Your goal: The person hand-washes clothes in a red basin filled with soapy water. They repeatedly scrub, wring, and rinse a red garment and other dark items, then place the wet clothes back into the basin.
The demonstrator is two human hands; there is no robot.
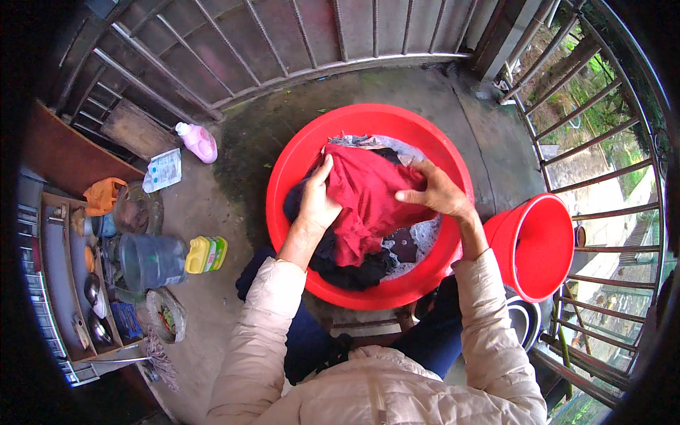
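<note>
A large red plastic basin sits before me on the concrete floor, with soapy suds and wet laundry inside. Above that heap a red cloth garment is lifted and partly spread between my hands. My left hand grips its left edge, thumb on top. At its right side is my right hand, with the thumb lying over the fabric and the fingers at its upper edge; some fingertips are hidden. Dark clothes lie below the red garment, and a greyish fringed piece shows behind it.
A red bucket stands right of the basin, beside metal railings. On the left floor are a pink detergent bottle, a yellow jug, a translucent bucket and a woven basket. A barred wall closes the far side.
</note>
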